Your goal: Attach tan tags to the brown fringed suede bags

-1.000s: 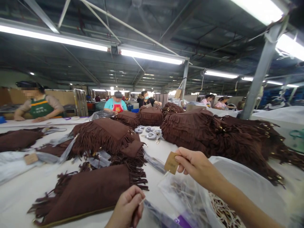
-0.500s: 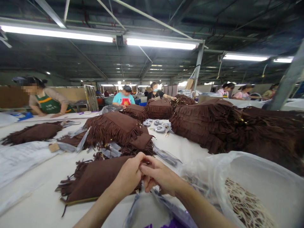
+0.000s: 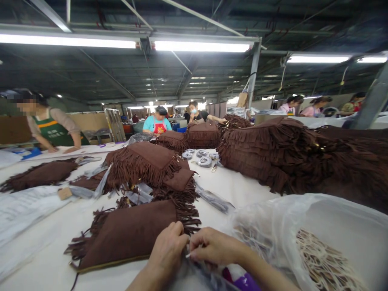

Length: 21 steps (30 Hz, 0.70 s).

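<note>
Where our right hand (image 3: 214, 246) pinches, a white cord (image 3: 188, 255) slants down-left.
It juts past the fingertips (image 3: 195, 254); our left hand (image 3: 169, 247) curls, grip hidden.

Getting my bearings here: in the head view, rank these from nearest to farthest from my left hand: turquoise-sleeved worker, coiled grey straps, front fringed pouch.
From your left hand:
1. Front fringed pouch: just beyond it, toward the left.
2. Coiled grey straps: mid-table, ahead and slightly right.
3. Turquoise-sleeved worker: in the background, beyond the brown piles.
</note>
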Available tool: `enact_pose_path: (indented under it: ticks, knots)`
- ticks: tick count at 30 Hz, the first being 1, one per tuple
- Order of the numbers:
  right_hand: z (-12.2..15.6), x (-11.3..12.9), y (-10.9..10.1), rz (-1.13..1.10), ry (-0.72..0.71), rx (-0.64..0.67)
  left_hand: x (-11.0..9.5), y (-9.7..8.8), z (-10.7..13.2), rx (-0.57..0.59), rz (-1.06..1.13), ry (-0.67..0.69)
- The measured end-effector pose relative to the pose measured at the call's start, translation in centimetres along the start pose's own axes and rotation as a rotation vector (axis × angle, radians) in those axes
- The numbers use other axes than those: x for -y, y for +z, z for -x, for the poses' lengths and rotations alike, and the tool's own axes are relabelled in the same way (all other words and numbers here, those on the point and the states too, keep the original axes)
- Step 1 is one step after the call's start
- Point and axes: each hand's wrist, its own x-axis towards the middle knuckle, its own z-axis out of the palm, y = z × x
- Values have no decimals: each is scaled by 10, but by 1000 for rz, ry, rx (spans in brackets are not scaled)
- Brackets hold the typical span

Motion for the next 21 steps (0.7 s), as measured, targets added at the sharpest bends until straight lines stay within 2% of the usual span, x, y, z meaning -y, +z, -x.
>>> enact_pose_path:
  ticks: [3,6,9,11,16,21]
  knots:
    - [-1,7,19,-66,49,40,9,4,7,-96,59,21]
    - [-7,14,38,-117,84,86,23,5,27,-184,122,14]
    - [-16,15,53,-131,74,148,36,5,57,-197,191,46]
    - [-23,13,58,-100,54,125,39,3,77,-185,201,63]
    - [-39,3,54,75,-5,-67,24,4,112,-116,112,-29]
    - [-37,-4,54,283,-142,-169,-1,22,116,-188,-163,-202]
